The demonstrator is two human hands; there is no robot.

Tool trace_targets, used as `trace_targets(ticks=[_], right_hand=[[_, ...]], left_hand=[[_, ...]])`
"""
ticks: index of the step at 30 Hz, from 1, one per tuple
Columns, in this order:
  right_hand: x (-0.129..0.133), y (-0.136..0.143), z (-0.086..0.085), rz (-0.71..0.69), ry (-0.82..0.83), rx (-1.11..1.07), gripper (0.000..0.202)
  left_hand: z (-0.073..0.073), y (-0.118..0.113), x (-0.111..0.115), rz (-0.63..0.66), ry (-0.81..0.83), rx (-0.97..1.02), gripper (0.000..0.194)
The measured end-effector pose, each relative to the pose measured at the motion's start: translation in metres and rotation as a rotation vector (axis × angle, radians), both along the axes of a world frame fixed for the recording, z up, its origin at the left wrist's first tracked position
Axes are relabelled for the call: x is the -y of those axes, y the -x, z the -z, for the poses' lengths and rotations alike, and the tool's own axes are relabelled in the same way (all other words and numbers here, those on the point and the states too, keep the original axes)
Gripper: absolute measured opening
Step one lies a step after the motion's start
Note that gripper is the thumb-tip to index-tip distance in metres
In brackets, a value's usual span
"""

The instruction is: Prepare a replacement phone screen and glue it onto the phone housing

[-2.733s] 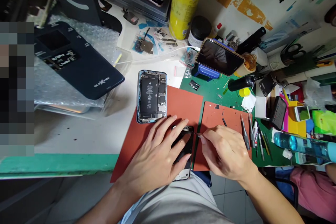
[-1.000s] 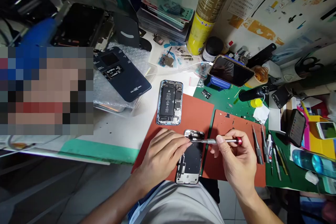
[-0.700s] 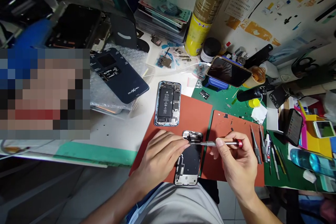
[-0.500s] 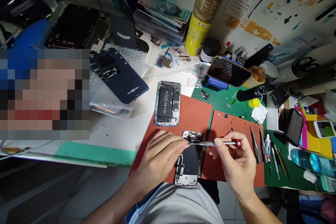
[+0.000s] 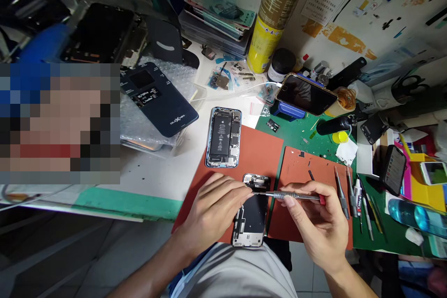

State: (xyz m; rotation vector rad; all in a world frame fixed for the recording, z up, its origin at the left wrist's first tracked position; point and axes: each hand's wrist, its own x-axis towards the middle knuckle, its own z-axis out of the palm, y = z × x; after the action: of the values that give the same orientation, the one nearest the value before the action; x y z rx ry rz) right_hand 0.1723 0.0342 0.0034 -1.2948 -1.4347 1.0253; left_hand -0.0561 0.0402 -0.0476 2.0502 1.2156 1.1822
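Note:
A slim metal screwdriver (image 5: 280, 194) with a red end lies nearly level in my right hand (image 5: 316, 226), gripped between thumb and fingers. Its tip reaches the pressed-together fingertips of my left hand (image 5: 217, 207). Whether those fingers pinch the tip or a tiny part is hidden. Beneath both is a detached phone screen assembly (image 5: 255, 216), its inner side facing up, partly covered by my left hand. Just beyond, an opened phone body (image 5: 222, 137) with blue edges shows its battery and board.
Red mats (image 5: 260, 144) cover the near bench. Tweezers (image 5: 341, 193), a glue tube (image 5: 358, 198) and thin tools lie at the right. A propped phone (image 5: 305, 94) and a spray can (image 5: 275, 18) stand behind. At left, a dark blue panel (image 5: 162, 102) rests on bubble wrap; another person is blurred out.
My right hand has shifted slightly right, and its fingers lie differently along the screwdriver. My left hand stays at the tip. The view has moved a little.

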Motion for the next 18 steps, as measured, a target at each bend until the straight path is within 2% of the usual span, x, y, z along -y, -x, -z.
trace_targets(ticks=[8, 12, 14, 18], right_hand=[[-0.003, -0.001, 0.001, 0.049, 0.064, -0.043, 0.023], [-0.002, -0.009, -0.002, 0.069, 0.06, -0.001, 0.022], [-0.003, -0.017, -0.002, 0.088, -0.027, 0.104, 0.027], [-0.009, -0.033, -0.003, 0.049, -0.341, 0.476, 0.044]], left_hand=[[0.002, -0.001, 0.0, -0.013, -0.017, -0.073, 0.009], [0.001, -0.002, 0.001, -0.037, -0.04, -0.104, 0.016], [0.0, -0.002, 0.002, 0.0, -0.085, -0.138, 0.016], [-0.001, -0.004, 0.003, 0.076, -0.158, -0.244, 0.015]])
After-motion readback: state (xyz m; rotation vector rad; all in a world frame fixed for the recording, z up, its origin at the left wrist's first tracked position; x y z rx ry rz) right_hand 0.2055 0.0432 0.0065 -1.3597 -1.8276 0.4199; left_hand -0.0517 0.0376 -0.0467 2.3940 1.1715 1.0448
